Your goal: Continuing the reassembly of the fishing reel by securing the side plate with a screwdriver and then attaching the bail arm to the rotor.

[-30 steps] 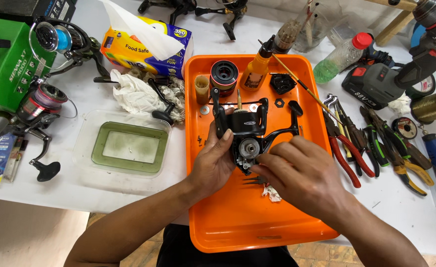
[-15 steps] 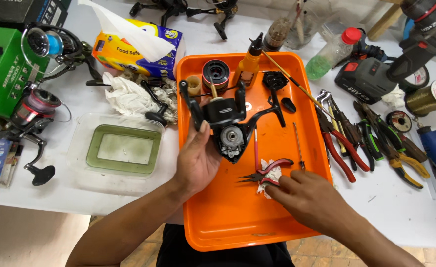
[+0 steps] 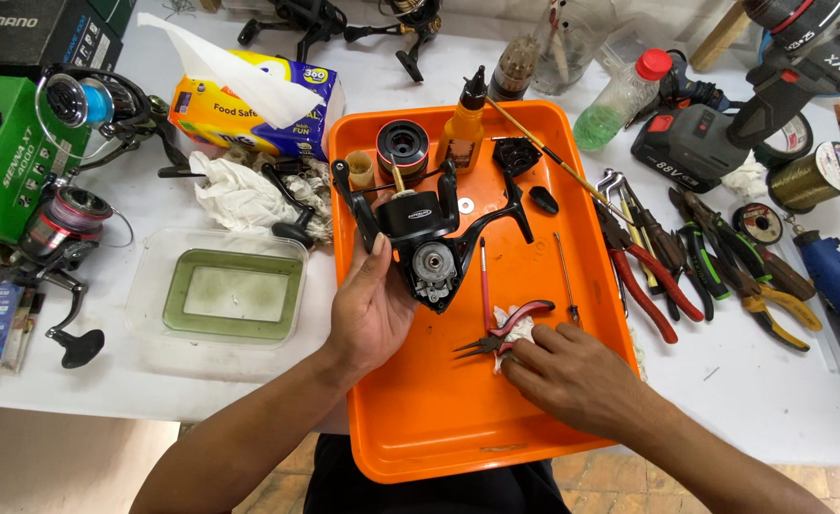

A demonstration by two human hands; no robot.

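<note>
My left hand (image 3: 370,309) grips a black fishing reel body (image 3: 427,238) over the orange tray (image 3: 410,428); the reel's side is open and grey gears show. My right hand (image 3: 572,376) rests lower right on the tray, fingers on a small white rag (image 3: 515,328) beside red-handled needle-nose pliers (image 3: 505,333). A thin red-handled tool (image 3: 484,286) and a slim metal pick (image 3: 564,276) lie just above that hand. At the tray's far end stand a black spool (image 3: 402,145) and an orange oil bottle (image 3: 461,133).
A clear tub of greenish liquid (image 3: 231,293) sits left of the tray, with crumpled rags (image 3: 239,195) and a tissue pack (image 3: 248,105) behind it. Spare reels (image 3: 58,228) lie far left. Pliers and cutters (image 3: 705,262), a power drill (image 3: 724,133) and a green bottle (image 3: 620,100) crowd the right.
My right hand left the reel and dropped to the rag and pliers on the tray. The left hand kept the reel, now held alone.
</note>
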